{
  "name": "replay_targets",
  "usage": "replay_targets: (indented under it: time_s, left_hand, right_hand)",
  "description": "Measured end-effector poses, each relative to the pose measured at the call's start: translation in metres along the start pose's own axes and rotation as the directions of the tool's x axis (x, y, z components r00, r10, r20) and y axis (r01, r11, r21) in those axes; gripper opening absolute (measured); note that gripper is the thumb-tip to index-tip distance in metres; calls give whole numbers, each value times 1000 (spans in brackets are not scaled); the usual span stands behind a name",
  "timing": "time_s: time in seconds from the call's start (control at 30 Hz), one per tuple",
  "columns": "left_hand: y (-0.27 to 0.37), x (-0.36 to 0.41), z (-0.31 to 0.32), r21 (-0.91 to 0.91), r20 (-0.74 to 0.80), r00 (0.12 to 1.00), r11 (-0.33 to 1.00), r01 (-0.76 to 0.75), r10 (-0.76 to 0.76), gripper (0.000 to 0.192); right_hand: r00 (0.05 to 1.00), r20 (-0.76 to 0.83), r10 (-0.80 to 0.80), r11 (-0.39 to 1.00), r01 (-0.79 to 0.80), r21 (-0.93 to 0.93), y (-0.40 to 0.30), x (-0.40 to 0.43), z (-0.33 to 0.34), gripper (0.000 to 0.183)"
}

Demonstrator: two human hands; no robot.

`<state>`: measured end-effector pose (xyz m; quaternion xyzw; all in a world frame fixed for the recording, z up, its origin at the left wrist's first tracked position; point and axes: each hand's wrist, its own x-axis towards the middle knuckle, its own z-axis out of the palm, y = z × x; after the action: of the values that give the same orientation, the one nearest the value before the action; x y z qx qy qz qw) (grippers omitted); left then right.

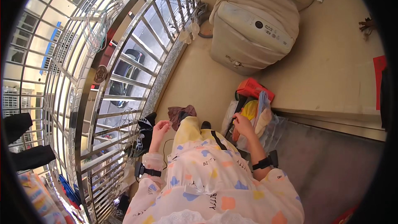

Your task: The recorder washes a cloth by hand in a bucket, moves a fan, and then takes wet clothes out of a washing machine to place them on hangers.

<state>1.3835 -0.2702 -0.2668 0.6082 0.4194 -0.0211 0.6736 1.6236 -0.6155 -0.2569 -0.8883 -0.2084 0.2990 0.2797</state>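
My left hand is raised beside the balcony railing, fingers loosely curled, with nothing visible in it. Near it, a black cloth with white lettering hangs at the railing. At the right, my right hand has its fingers bent at a pile of clothes and bags; whether it grips anything cannot be told. The pile holds a yellow cloth, a beige rolled item and a clear plastic bag. Behind it lies a red box. A dark purple cloth lies on the floor by my foot.
A washing machine under a beige cover stands ahead against the wall. The metal railing runs along the left, with wire hangers on its bars. A dark grey surface extends at the right. A cable hangs from the wall at upper right.
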Motion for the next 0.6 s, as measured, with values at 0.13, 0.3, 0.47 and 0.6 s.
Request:
replay_targets:
  time_s: [0.13, 0.3, 0.47, 0.6]
  left_hand:
    - [15, 39, 9, 9, 20, 1000, 1000, 7, -7, 19]
    - [59, 97, 29, -43, 25, 1000, 999, -16, 17, 18]
    - [112, 169, 40, -72, 76, 996, 996, -43, 49, 19]
    - [142, 221, 38, -126, 66, 996, 991, -49, 57, 18]
  right_hand:
    - [999, 3, -34, 999, 34, 6, -20, 39, -6, 22]
    - [996, -4, -84, 996, 84, -16, -55, 109, -25, 23]
    - [997, -9, -72, 997, 72, -16, -86, 192, -58, 23]
    - [992, -86, -88, 995, 84, -46, -103, 251, -111, 21]
